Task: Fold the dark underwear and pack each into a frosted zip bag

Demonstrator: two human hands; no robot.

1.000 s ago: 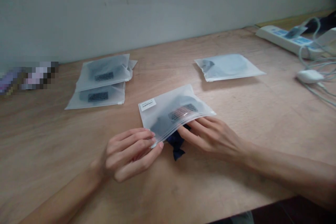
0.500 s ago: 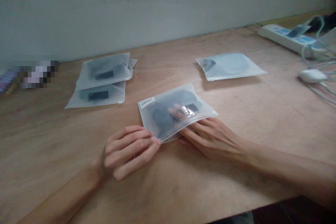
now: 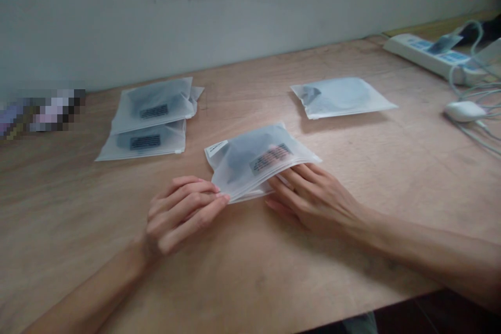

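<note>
A frosted zip bag (image 3: 242,154) lies in front of me, a dark rounded item showing dimly through its film. It bears a black printed label and a small white sticker at its far left corner. My left hand (image 3: 186,211) pinches the near left corner of the bag at its zip edge. The fingers of my right hand (image 3: 309,193) are stretched out and reach into the bag's near opening, under the top film. Their tips show only faintly through the film, and whether they touch the item inside is hidden.
Several similar bags (image 3: 156,138) overlap at the left on the wooden table (image 3: 235,271). Another filled bag (image 3: 344,99) lies at the back right. A power strip (image 3: 426,60) and a white charger (image 3: 465,111) with tangled cables occupy the right. Blurred objects (image 3: 55,109) lie far left.
My left hand has shifted slightly left and away from me, with the bag's corner in its pinch. The bag's mouth gapes wider, and my right fingers remain inside.
</note>
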